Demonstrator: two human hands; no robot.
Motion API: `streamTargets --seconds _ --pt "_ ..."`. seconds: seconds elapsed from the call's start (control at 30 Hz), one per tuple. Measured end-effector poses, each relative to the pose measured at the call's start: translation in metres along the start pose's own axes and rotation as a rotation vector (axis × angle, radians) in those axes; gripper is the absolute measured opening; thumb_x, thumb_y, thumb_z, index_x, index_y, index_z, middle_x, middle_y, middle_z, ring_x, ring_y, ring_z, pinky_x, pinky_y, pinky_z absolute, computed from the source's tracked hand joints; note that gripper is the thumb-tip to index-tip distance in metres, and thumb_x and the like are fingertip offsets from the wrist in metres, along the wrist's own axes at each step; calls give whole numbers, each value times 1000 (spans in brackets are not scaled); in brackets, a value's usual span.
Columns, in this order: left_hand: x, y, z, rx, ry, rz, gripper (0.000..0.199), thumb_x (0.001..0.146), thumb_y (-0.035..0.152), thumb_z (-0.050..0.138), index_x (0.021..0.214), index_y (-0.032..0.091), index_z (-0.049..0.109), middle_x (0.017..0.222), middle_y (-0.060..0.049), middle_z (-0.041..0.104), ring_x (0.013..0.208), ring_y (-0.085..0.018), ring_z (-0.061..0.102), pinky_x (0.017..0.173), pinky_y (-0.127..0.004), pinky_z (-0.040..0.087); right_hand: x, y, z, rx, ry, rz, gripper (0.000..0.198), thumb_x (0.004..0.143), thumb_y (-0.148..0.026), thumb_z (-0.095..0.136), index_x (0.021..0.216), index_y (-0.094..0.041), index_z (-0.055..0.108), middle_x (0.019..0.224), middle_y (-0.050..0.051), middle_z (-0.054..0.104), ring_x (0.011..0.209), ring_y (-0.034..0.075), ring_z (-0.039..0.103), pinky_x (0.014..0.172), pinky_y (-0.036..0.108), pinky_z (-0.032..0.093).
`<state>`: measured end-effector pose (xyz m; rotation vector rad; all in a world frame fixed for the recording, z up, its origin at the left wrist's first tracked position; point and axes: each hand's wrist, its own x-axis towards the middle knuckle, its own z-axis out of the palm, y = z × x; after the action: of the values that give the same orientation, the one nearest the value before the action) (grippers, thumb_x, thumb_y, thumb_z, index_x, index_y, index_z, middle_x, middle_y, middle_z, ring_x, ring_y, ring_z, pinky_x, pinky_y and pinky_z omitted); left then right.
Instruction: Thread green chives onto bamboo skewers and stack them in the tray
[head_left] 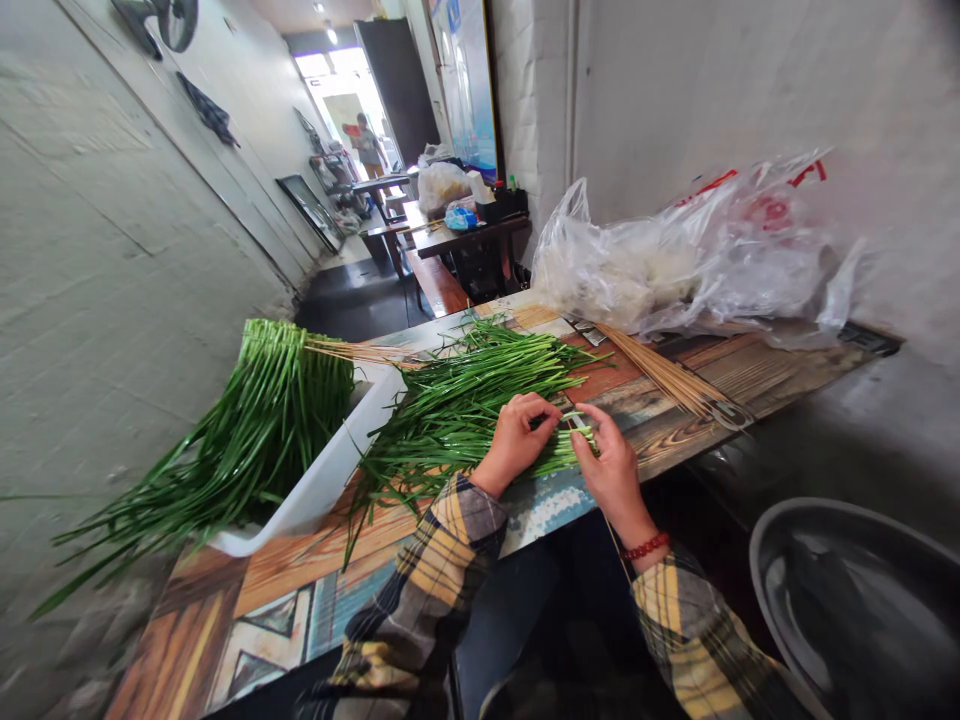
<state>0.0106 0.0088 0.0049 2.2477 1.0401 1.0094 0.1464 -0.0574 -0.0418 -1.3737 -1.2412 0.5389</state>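
Note:
Long garlic chives point(495, 375) lie in a loose pile on the wood-patterned table. At the pile's near right end, my left hand point(521, 440) is closed with thumb and fingers pinched round chive stems. Facing it, my right hand point(611, 475) is curled at the pale cut ends of the chives, and its fingers partly hide what they grip. A thin bamboo skewer point(616, 545) runs from beneath my right hand down past the table edge. To the left, a thick bunch of chives point(292, 400), with skewers point(360, 350) sticking out of its top, rests in a white tray point(322, 480).
A bundle of bamboo skewers point(660, 375) lies on the table at the right. Behind it sit clear plastic bags point(675, 265) against the wall. A grey basin point(847, 600) stands low at the right. Farther back are another table point(465, 235) and a person point(367, 145) near the doorway.

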Motion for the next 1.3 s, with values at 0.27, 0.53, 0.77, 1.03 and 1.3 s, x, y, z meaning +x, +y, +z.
streamTargets --seconds 0.27,0.53,0.77,1.03,1.3 --pt "-3 5 -2 79 -112 13 14 82 15 57 80 21 69 85 -2 67 86 -17 57 81 -29 42 1 1 1 -63 36 1 27 85 -34 53 107 -19 57 94 6 69 78 19 65 75 32 49" --pt "6 -7 -6 88 -9 -15 20 85 14 52 88 20 70 89 -4 68 87 -17 59 83 -31 44 2 4 2 -64 33 -26 23 86 -37 51 99 -20 56 92 7 67 83 20 64 78 34 48" --pt "29 -17 -5 425 78 -54 22 83 17 57 100 22 70 104 -6 68 96 -23 56 82 -36 41 3 -3 1 -67 46 -21 23 86 -37 51 99 -19 56 92 8 68 84 22 64 79 35 48" --pt "39 -18 2 613 11 -68 13 81 26 62 87 22 72 85 -8 66 88 -25 54 77 -37 37 3 -5 0 -67 49 -39 23 87 -36 50 101 -18 57 93 8 68 82 20 64 75 32 48" --pt "23 -17 -5 157 9 -108 12 77 13 58 78 18 69 79 -2 66 76 -15 59 72 -26 46 3 -6 -3 -135 26 -51 30 88 -38 47 103 -18 62 73 3 64 63 17 58 64 29 46"
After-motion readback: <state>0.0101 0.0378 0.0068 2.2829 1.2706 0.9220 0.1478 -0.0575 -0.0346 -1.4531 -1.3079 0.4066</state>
